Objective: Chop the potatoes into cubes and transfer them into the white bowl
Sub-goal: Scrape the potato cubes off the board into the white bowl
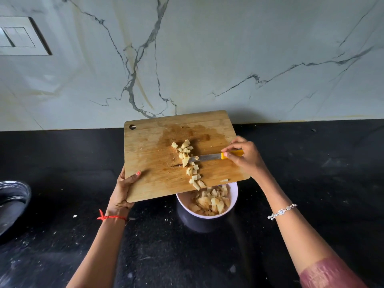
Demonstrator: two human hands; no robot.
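The left hand grips the cutting board at its near-left edge, fingers hidden beneath; the right hand pinches the knife; potato cubes lie mid-board; the board's near edge hides part of the white bowl.

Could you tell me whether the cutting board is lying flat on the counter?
No, the left hand holds the cutting board lifted and tilted over the white bowl.

Left hand tilting board, knife pushing potato cubes bowlward
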